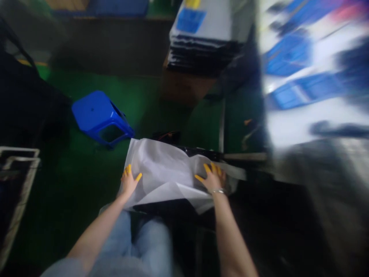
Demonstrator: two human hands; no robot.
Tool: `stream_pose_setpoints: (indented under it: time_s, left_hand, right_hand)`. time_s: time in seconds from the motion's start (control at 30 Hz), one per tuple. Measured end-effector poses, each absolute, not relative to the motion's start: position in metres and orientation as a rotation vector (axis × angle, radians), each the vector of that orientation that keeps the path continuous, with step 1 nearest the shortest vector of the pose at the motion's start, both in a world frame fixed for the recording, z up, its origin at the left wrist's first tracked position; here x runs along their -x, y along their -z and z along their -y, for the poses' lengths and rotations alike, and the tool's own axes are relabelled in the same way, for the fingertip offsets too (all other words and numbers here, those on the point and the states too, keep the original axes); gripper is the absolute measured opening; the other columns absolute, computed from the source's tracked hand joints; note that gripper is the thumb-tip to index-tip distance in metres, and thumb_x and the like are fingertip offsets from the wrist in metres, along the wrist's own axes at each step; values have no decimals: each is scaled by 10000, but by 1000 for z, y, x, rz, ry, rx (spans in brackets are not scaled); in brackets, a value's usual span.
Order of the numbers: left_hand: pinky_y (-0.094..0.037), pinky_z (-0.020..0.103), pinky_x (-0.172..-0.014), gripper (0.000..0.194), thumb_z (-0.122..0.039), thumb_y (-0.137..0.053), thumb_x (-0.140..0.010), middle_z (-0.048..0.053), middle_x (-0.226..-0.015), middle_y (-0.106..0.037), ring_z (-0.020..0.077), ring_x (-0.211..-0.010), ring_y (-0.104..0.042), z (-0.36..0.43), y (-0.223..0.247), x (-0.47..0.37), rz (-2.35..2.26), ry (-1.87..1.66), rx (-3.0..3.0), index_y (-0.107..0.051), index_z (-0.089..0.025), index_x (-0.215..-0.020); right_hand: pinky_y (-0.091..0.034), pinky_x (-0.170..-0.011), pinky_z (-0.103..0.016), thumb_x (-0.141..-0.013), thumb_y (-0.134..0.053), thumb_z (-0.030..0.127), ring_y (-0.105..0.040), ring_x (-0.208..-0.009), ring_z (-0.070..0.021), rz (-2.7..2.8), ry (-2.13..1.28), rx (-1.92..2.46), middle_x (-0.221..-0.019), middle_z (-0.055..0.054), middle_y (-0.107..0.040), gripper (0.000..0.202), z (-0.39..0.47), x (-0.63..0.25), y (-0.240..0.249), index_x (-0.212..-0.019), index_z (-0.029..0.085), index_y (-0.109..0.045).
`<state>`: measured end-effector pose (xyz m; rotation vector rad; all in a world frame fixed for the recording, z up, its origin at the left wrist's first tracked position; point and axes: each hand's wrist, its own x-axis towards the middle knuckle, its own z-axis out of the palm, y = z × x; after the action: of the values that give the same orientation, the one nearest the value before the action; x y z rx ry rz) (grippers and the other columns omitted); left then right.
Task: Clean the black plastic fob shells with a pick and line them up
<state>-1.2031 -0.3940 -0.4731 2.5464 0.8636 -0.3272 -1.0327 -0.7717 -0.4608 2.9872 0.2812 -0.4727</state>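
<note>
A crumpled sheet of whitish, partly see-through wrapping (164, 165) lies across something dark in front of my legs. My left hand (129, 182) rests at the wrapping's left edge, thumb apart from the other fingers. On the right part of the wrapping lies my right hand (212, 177), its fingers spread and a bracelet round the wrist. Yellow coverings show on fingertips of both hands. What is under the wrapping is mostly hidden; a black surface shows along its near and far edges.
A blue plastic stool (98, 111) is on the green floor (144, 92) ahead left. Beyond the wrapping stands a stack of dark-edged sheets (201, 50). A white table (288, 127) with blurred blue items is at right, a pale frame (24, 192) at left.
</note>
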Motion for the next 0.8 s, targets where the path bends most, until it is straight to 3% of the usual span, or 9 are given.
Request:
stream_pose_setpoints:
  time_s: [0.13,0.23,0.4,0.57,0.7,0.8]
  left_hand:
    - [-523,402,-835,751,-526,-636,-780,185,-1168,-638,315,-1042,-639,381,481,1208,-1012,426,-2300,-392,-124,-1365]
    - [-539,297,-744,578,-410,-567,-858,108,-955,-694,205,-845,-684,376,487,1211,-970,389,-2279,-420,-115,-1333]
    - [-532,298,-835,496,-313,-426,-934,117,-1034,-672,191,-934,-664,375,484,1215,-852,242,-2327,-372,-134,-1394]
    - [-448,380,-1029,310,-118,-451,-868,111,-1154,-636,231,-1140,-585,372,486,1218,-655,164,-2373,-617,-176,-1123]
    - [-475,365,-1001,318,8,-451,-767,76,-1092,-647,214,-1074,-622,373,494,1221,-570,135,-2371,-667,-182,-901]
    - [-473,375,-1001,316,5,-451,-772,91,-1079,-645,226,-1095,-613,375,497,1222,-602,72,-2374,-665,-182,-910]
  right_hand:
    - [-265,-1055,-511,-845,-542,512,-297,-1332,-331,-247,462,-3032,-1452,-180,-384,595,767,1044,459,-1329,166,-503]
    - [-299,-1042,-489,-869,-499,511,-293,-1338,-347,-121,497,-3074,-1469,-190,-355,605,767,1047,466,-1356,153,-481]
    - [-258,-1063,-535,-801,-529,621,-214,-1387,-379,29,659,-3092,-1517,-204,-260,808,781,1050,478,-1449,171,-353]
    - [-244,-1054,-570,-683,-627,675,-160,-1405,-414,-139,945,-2992,-1554,-202,-149,998,807,1050,483,-1491,222,-255]
    - [-254,-1023,-606,-743,-564,662,-213,-1374,-426,-150,853,-2964,-1511,-219,-248,923,813,1048,486,-1483,199,-265]
    - [-245,-998,-640,-812,-496,618,-277,-1333,-430,-57,719,-2957,-1455,-233,-333,818,807,1048,486,-1471,183,-287]
